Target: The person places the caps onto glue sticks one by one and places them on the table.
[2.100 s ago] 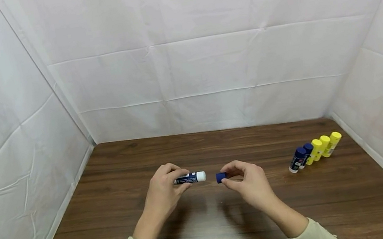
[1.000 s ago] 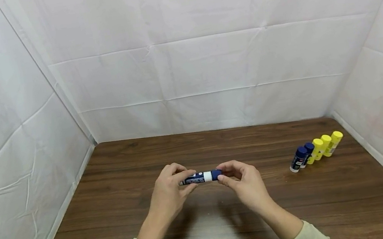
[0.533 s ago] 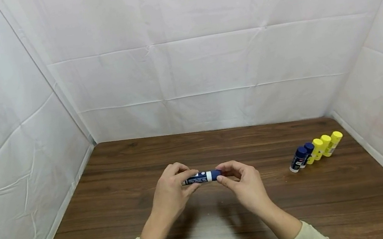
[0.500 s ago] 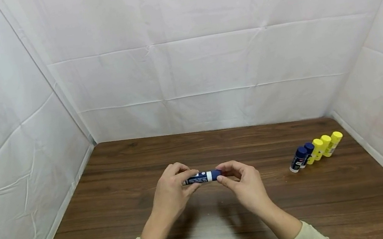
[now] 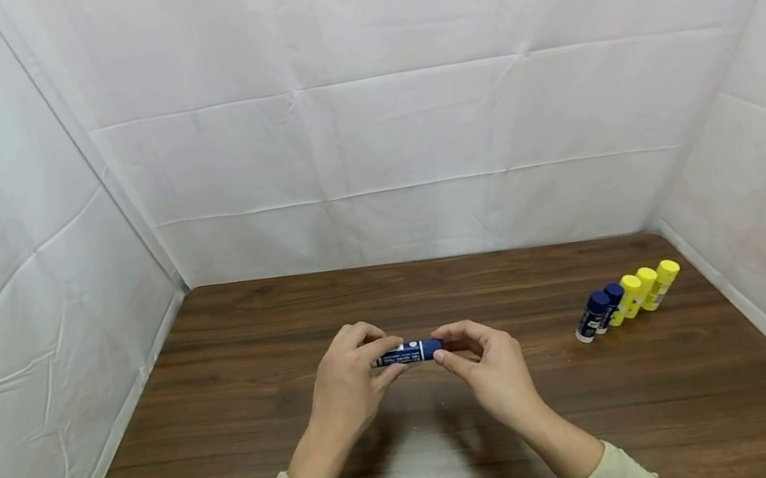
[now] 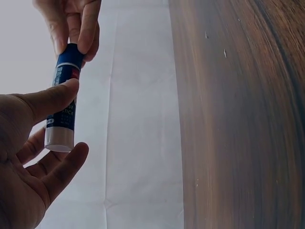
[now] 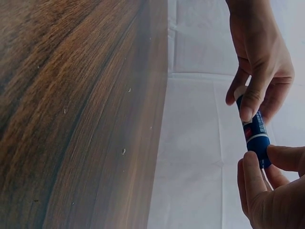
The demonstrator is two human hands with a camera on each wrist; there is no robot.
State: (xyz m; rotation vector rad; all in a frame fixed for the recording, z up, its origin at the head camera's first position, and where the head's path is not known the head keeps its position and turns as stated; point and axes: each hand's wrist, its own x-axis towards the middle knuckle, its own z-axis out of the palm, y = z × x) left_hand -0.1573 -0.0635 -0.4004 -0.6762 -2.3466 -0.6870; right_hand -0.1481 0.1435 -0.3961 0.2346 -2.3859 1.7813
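Note:
Above the table, a dark blue glue stick [image 5: 405, 353] is held level between both hands in the head view. My left hand [image 5: 347, 376] grips its labelled body, thumb on one side and fingers on the other. At the other end my right hand [image 5: 488, 365] pinches the blue cap [image 5: 432, 347]. The cap sits on the tube, with only a thin white line between it and the label. In the left wrist view the white base [image 6: 59, 138] shows past my left thumb. The right wrist view has the cap [image 7: 259, 148] between my right fingertips.
Toward the right of the brown wooden table [image 5: 252, 320], two blue glue sticks [image 5: 594, 315] and several yellow ones [image 5: 628, 297] stand upright in a slanting row. White sheet walls [image 5: 366, 140] close off the back and both sides.
The tube and cap were apart; my left hand moved right, bringing the tube into the cap. The white band between them has narrowed to a thin line. The standing glue sticks stayed put.

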